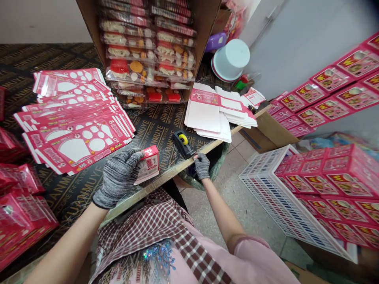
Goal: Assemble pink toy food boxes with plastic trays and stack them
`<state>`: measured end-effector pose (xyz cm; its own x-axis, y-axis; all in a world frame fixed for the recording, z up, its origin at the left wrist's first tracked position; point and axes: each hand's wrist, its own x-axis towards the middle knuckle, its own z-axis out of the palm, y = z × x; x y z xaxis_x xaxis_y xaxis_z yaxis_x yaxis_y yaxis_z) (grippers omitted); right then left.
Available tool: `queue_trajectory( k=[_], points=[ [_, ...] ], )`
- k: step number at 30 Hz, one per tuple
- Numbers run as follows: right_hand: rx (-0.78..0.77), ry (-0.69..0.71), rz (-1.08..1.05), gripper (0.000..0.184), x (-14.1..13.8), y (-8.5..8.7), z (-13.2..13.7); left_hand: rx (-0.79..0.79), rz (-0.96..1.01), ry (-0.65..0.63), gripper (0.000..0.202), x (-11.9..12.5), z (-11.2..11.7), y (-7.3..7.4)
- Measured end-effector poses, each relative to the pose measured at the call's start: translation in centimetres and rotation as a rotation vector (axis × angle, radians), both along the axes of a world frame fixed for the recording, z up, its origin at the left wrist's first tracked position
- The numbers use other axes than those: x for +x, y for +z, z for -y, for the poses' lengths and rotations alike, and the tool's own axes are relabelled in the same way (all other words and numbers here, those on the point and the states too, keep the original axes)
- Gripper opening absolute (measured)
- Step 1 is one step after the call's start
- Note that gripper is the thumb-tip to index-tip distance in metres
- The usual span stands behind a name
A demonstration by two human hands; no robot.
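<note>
My left hand, in a grey knit glove, is closed around a small pink and white cardboard box above the table's front edge. At that edge, my right hand, gloved alike with bare fingertips, is pinched against the front end of a black tape dispenser. A yellow core shows inside the dispenser. What lies between the right fingertips is too small to make out. Left of the dispenser, flat pink printed sleeves lie in an overlapping pile. White and pink folded cartons lie beyond the dispenser.
A large cardboard box full of clear toy packets stands at the back. Pink boxes are stacked at left. On the right are a white plastic basket of pink boxes, and a pale blue tub.
</note>
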<state>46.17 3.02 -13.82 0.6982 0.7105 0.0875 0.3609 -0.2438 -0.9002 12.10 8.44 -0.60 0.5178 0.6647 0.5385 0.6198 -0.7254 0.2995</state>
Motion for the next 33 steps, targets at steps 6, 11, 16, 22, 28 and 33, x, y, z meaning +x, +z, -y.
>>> queue_trajectory(
  k=[6, 11, 16, 22, 28, 33],
  points=[
    [0.114, 0.133, -0.320, 0.033, -4.5, 5.3, 1.9, -0.016, -0.011, 0.142, 0.032, 0.1, 0.9, 0.1],
    [0.047, 0.781, -0.947, 0.046, -11.4, 12.4, 1.9, 0.017, 0.026, 0.133, 0.039, -0.2, 1.7, -0.2],
    [-0.068, 1.026, -1.270, 0.047, -14.8, 14.1, 0.2, 0.032, 0.105, 0.116, 0.039, -0.9, 1.9, -1.0],
    [-0.136, 1.069, -1.376, 0.049, -14.8, 12.8, -0.5, -0.027, 0.088, -0.028, 0.034, -1.4, 1.9, -0.2],
    [-0.095, 1.016, -1.126, 0.036, -14.5, 12.3, -1.0, -0.016, 0.094, 0.126, 0.028, 0.3, 1.7, 1.0],
    [-0.305, 1.136, -0.690, 0.016, -15.5, 8.8, 0.2, -0.092, 0.118, 0.184, 0.017, 1.1, 0.9, 0.9]
  ],
)
